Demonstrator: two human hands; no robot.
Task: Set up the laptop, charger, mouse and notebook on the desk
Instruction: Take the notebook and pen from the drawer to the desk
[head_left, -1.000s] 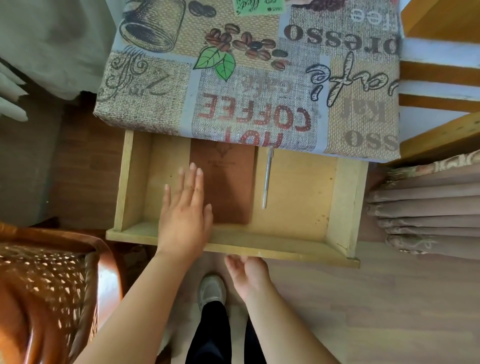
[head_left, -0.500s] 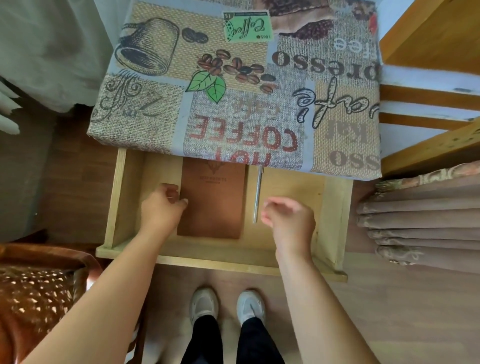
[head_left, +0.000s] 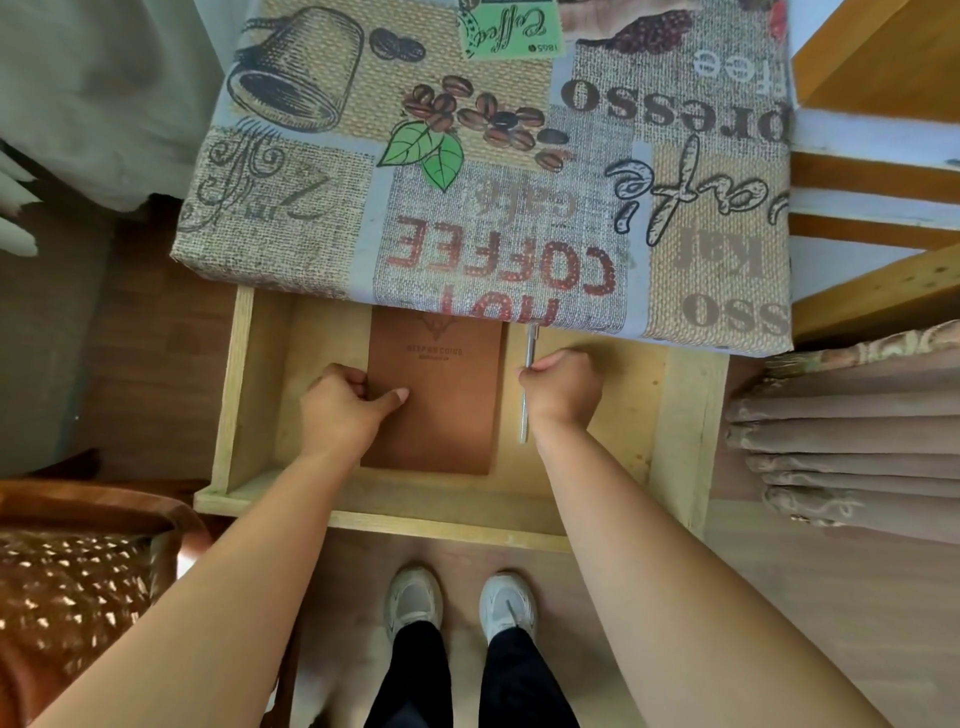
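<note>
Desk: the desk (head_left: 332, 249) carries a coffee-print cloth (head_left: 519, 171) whose front edge overhangs the far end of the open drawer.
Drawer: a pale wooden drawer (head_left: 685, 415) is pulled out toward the person, its front rail lying under both forearms.
Notebook: the brown notebook (head_left: 447, 405) lies flat on the drawer floor, left of centre, its top edge tucked under the cloth's overhang.
Pen: a slim silver pen (head_left: 530, 345) lies just right of the notebook, parallel to its long edge.
Left grip: the left hand (head_left: 345, 410) curls at the notebook's left edge, thumb pressed on the cover, the fingers seemingly hooked under the edge, though they are hidden.
Right grip: the right hand (head_left: 563, 389) is closed over the pen's middle, pinching it.
Surroundings: a woven-seat chair (head_left: 78, 571) stands at lower left, folded brownish fabric (head_left: 841, 447) is stacked on the right, and two white shoes (head_left: 457, 603) stand on the floor below the drawer.
In the way: the cloth's overhang covers the far ends of notebook and pen.
Change: half a second ago the right hand hovered open beside the pen; now it is on it. The left hand stays at the notebook's edge.
</note>
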